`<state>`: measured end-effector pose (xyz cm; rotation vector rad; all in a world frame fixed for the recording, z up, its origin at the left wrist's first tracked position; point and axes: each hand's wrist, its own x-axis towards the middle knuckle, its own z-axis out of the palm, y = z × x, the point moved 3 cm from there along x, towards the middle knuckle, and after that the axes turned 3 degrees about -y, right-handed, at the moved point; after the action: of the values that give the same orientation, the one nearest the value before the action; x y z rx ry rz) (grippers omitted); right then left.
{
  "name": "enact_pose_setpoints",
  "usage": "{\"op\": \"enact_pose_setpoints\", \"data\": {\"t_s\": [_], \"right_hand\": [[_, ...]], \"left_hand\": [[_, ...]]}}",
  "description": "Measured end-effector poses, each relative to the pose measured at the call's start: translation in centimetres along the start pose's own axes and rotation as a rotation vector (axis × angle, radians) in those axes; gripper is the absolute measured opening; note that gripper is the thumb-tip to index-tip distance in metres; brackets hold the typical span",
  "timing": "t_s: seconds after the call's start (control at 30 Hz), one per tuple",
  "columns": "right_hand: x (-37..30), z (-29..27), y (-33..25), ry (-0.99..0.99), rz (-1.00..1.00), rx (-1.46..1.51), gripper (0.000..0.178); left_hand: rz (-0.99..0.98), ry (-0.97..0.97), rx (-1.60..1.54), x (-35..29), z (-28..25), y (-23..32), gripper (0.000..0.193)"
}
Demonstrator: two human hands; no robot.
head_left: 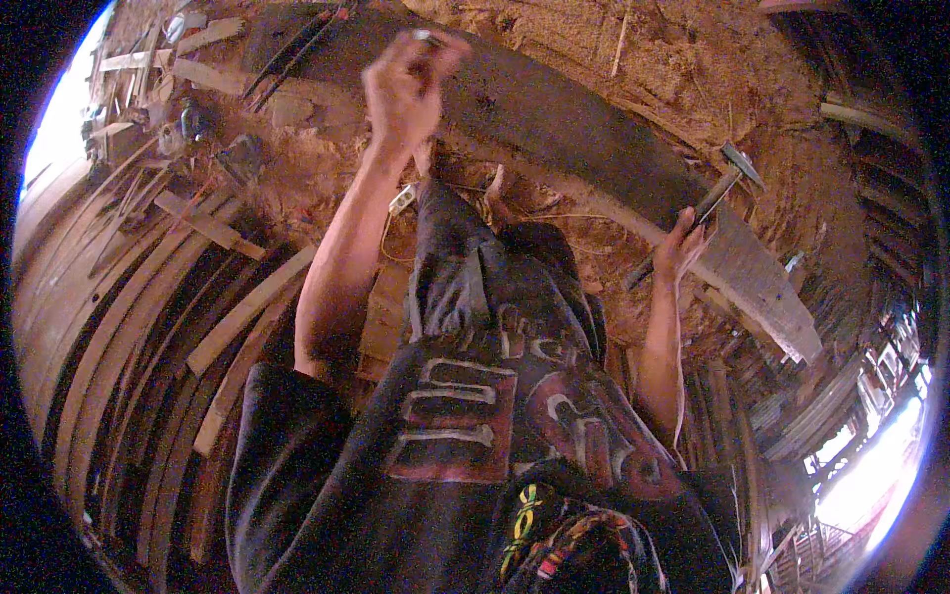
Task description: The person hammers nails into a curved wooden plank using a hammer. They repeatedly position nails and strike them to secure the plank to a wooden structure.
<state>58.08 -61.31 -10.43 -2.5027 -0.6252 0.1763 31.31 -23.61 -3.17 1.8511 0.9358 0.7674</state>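
My right hand point(680, 245) is wrapped round the handle of a hammer point(717, 196). Its metal head points up and away, over the right part of a long wooden board point(594, 134). The board stretches in front of me from the upper left to the lower right. My left hand point(406, 89) is raised above the board's far left part, slightly smeared by motion. Its fingers are curled closed, with a small pale glint at their tips that is too blurred to name.
Sawdust point(732, 59) covers the ground around the board. Many wooden strips point(129, 337) lie side by side at the left. A white socket block point(403, 200) sits beside my leg. Dark tools point(193, 119) lie at the far left, and stacked timber point(891, 198) lines the right.
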Motion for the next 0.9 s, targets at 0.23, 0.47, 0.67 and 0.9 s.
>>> {"op": "enact_pose_setpoints", "data": {"t_s": [0.23, 0.47, 0.67, 0.9], "right_hand": [[0.4, 0.5, 0.8, -0.031, 0.028, -0.014, 0.063], [0.8, 0.3, 0.0, 0.016, -0.133, -0.022, 0.068], [0.7, 0.1, 0.7, -0.032, -0.034, 0.068, 0.063], [-1.3, -2.2, -11.6, -0.469, 0.103, 0.416, 0.058]], "left_hand": [[0.093, -0.057, 0.113, -0.5, -0.8, 1.5, 0.007], [-0.014, 0.229, -0.458, 0.1, -1.5, 0.2, 0.009], [-0.109, 0.071, -0.257, -1.6, -0.2, -0.3, 0.008], [0.124, -0.095, 0.078, -2.5, 0.4, -3.5, 0.02]]}}
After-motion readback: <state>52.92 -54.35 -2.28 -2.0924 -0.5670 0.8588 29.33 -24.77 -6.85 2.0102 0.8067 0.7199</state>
